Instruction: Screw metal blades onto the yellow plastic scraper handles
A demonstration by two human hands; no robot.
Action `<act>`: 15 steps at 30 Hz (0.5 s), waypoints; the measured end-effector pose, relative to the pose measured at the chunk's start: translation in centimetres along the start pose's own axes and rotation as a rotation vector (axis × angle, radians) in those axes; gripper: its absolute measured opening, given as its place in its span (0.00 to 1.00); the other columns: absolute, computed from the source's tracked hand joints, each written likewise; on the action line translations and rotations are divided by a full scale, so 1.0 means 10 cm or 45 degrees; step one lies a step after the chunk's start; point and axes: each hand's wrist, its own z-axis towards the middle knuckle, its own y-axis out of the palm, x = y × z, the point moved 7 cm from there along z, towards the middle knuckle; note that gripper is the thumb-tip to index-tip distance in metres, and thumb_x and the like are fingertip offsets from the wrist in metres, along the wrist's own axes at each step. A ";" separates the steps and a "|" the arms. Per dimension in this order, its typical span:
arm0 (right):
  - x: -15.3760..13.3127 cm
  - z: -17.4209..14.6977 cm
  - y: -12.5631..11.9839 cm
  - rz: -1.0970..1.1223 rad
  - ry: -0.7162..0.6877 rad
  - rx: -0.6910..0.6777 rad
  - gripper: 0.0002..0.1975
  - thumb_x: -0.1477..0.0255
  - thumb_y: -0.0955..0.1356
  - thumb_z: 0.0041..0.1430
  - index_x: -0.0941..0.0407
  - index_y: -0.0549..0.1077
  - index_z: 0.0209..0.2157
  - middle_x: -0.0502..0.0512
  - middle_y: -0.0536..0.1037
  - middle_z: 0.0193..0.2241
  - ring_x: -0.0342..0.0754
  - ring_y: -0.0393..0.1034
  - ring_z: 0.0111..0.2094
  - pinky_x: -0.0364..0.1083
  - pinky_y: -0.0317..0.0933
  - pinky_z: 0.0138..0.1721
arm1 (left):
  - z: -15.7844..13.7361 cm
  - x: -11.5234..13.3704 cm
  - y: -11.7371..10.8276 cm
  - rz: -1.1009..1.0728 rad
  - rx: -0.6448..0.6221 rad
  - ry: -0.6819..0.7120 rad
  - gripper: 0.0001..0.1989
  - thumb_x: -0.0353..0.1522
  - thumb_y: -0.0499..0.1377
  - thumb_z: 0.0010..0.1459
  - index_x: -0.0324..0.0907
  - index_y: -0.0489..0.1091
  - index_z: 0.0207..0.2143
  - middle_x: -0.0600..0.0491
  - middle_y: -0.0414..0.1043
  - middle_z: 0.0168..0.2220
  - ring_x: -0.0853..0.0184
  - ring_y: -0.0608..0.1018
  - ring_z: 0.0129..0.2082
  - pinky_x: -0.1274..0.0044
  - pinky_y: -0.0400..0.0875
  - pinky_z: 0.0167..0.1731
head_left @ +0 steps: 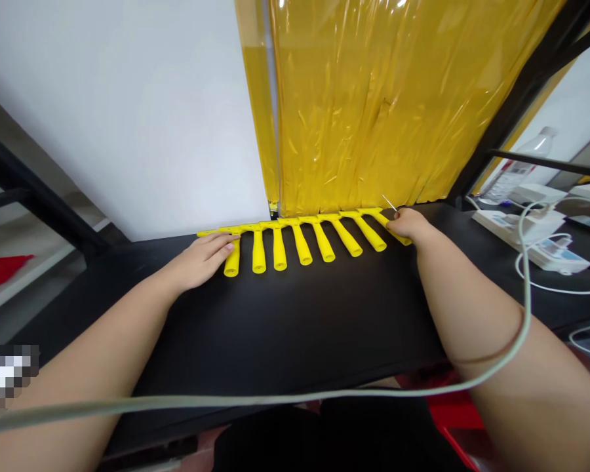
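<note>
Several yellow T-shaped handled tools, perhaps scrapers [328, 242], lie side by side in a row along the back of the black table [295, 328]. Their round handles point toward me and their crossbars almost meet. My left hand [209, 257] rests at the left end with fingers stretched out, touching the leftmost tool [232, 262]. At the right end my right hand [409, 226] is closed, holding a thin silvery metal stick [389, 204] that points up and left. It is right beside the rightmost tool [381, 217], partly covering its handle.
A white board [142, 118] and a yellow plastic curtain [364, 118] stand behind the row. A pale cable [295, 396] crosses in front of me. White power strips [535, 242] and a plastic bottle [521, 167] are at the right. Black frame posts [44, 190] flank the table.
</note>
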 end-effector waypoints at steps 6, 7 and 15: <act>-0.02 0.01 0.08 0.024 -0.008 -0.037 0.07 0.71 0.75 0.51 0.56 0.75 0.31 0.62 0.80 0.32 0.56 0.76 0.33 0.48 0.65 0.31 | 0.03 -0.22 -0.01 -0.026 0.041 -0.122 0.33 0.49 0.43 0.68 0.42 0.70 0.64 0.45 0.68 0.67 0.55 0.69 0.68 0.63 0.58 0.72; -0.03 0.02 0.09 0.029 -0.010 -0.040 0.07 0.71 0.75 0.51 0.56 0.74 0.30 0.62 0.80 0.32 0.56 0.76 0.33 0.48 0.65 0.30 | 0.04 -0.26 -0.01 -0.018 0.045 -0.132 0.32 0.48 0.44 0.67 0.42 0.70 0.63 0.45 0.69 0.66 0.55 0.70 0.67 0.63 0.59 0.71; -0.03 0.01 0.09 0.057 -0.027 -0.027 0.07 0.70 0.74 0.51 0.55 0.73 0.29 0.61 0.78 0.30 0.55 0.75 0.33 0.48 0.65 0.32 | 0.03 -0.23 -0.04 -0.001 0.077 -0.105 0.31 0.48 0.48 0.64 0.44 0.71 0.61 0.44 0.71 0.64 0.53 0.72 0.65 0.61 0.62 0.69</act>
